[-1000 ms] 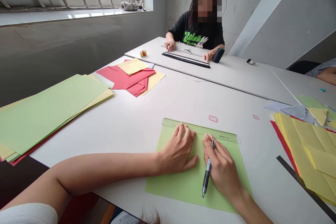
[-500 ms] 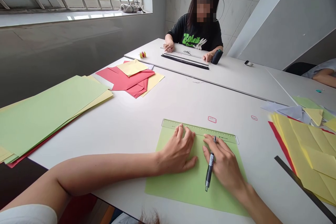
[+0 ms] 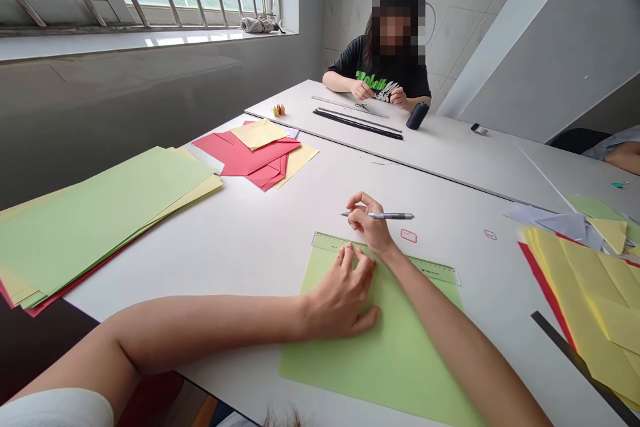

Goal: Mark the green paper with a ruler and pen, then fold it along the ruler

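Note:
A light green sheet (image 3: pixel 400 353) lies on the white table in front of me. A clear green ruler (image 3: pixel 430 269) rests across its far edge. My left hand (image 3: pixel 343 297) lies on the sheet with fingers spread, its fingertips pressing on the ruler. My right hand (image 3: pixel 369 223) is beyond the ruler, above the bare table, pinching a grey pen (image 3: pixel 387 216) that lies level and points left.
A stack of large green, yellow and red sheets (image 3: pixel 95 217) lies at the left. Red and yellow cut pieces (image 3: pixel 255 153) lie further back. Yellow sheets (image 3: pixel 595 293) and a black strip (image 3: pixel 580 363) are at the right. A person (image 3: pixel 385 63) sits at the far table with black strips (image 3: pixel 360 123).
My right hand has lifted from the green sheet and moved forward past the ruler, turning the pen level. The person opposite has drawn both hands together. My left hand has stayed put.

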Tool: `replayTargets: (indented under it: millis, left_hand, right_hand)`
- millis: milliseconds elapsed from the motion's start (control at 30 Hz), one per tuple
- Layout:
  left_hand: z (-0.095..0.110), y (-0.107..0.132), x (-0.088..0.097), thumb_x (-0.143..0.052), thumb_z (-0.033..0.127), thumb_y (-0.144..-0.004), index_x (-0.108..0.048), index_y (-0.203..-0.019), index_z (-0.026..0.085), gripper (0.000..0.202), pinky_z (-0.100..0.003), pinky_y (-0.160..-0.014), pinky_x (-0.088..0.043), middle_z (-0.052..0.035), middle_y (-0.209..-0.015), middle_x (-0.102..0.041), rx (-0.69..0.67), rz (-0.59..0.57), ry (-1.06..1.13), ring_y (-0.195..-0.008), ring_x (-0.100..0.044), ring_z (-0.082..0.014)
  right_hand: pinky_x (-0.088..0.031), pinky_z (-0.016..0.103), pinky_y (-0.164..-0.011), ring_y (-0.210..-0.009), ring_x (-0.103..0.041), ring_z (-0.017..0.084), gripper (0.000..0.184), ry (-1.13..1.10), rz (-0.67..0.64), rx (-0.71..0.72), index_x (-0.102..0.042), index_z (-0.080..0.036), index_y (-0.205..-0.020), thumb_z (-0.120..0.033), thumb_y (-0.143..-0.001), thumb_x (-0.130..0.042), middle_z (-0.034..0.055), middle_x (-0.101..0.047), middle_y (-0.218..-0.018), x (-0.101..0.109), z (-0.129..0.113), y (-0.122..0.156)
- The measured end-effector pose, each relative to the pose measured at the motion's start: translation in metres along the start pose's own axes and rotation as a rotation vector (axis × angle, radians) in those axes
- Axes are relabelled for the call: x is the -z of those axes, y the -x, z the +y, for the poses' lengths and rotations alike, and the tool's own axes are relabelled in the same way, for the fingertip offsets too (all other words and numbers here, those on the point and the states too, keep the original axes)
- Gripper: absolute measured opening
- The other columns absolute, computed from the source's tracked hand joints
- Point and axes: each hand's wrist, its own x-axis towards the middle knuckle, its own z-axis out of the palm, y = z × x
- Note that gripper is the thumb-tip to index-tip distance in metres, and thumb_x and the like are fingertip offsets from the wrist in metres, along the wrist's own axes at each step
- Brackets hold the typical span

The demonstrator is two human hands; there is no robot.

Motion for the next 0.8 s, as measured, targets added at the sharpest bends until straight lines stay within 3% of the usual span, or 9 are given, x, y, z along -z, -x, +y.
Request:
replayTargets:
  millis: [200, 333, 467, 600, 800]
  left_hand:
    - [-0.0004, 0.0009, -0.0002, -0.033, 0.052, -0.096, -0.061, -0.125, -0.005, 0.070, -0.056, -0.104, -0.036, -0.0239, -0.119, -0.053, 0.015, 0.018, 0.070, -0.113, -0.049, -0.0451]
    - [-0.0004, 0.0016, -0.0026, -0.036, 0.050, -0.096, -0.059, -0.129, -0.004, 0.067, -0.054, -0.104, -0.037, -0.0224, -0.117, -0.054, 0.016, 0.052, 0.145, -0.114, -0.048, -0.0422]
    - [0.0004, 0.0012, -0.0056, -0.038, 0.050, -0.095, -0.059, -0.128, -0.005, 0.068, -0.054, -0.107, -0.034, -0.0242, -0.116, -0.054, 0.016, 0.065, 0.120, -0.115, -0.047, -0.0426]
    - [0.0008, 0.0007, -0.0053, -0.033, 0.051, -0.096, -0.058, -0.130, -0.007, 0.072, -0.052, -0.103, -0.038, -0.0255, -0.118, -0.054, -0.001, 0.035, 0.057, -0.114, -0.050, -0.0432]
    - [0.0003, 0.0005, -0.0044, -0.031, 0.051, -0.097, -0.057, -0.131, -0.007, 0.072, -0.053, -0.104, -0.037, -0.0260, -0.118, -0.055, -0.017, 0.034, 0.024, -0.115, -0.050, -0.0436]
  right_hand:
    - [-0.024, 0.025, -0.047, -0.048, -0.025, 0.007, 0.021, 0.021, 0.003, 0.021, -0.037, -0.021, -0.049, -0.014, -0.061, -0.053, -0.0075, -0.032, -0.048, -0.0052, 0.0093, 0.0003]
    - [-0.021, 0.025, -0.045, -0.045, -0.027, 0.007, 0.012, 0.022, -0.009, 0.005, -0.048, -0.021, -0.056, -0.016, -0.065, -0.054, -0.0080, -0.036, -0.046, -0.0044, 0.0085, -0.0012]
    - [-0.027, 0.025, -0.048, -0.046, -0.038, 0.009, 0.006, 0.018, -0.012, 0.006, -0.055, -0.021, -0.066, -0.020, -0.072, -0.057, -0.0075, -0.044, -0.044, -0.0051, 0.0070, -0.0016]
    - [-0.028, 0.024, -0.048, -0.047, -0.041, 0.009, 0.005, 0.011, -0.003, 0.003, -0.055, -0.021, -0.065, -0.016, -0.066, -0.058, -0.0069, -0.048, -0.047, -0.0052, 0.0057, -0.0014]
    - [-0.016, 0.025, -0.043, -0.043, -0.023, 0.006, 0.024, -0.007, 0.053, 0.024, -0.031, -0.022, -0.047, -0.013, -0.057, -0.050, -0.0079, -0.027, -0.044, -0.0043, 0.0032, -0.0036]
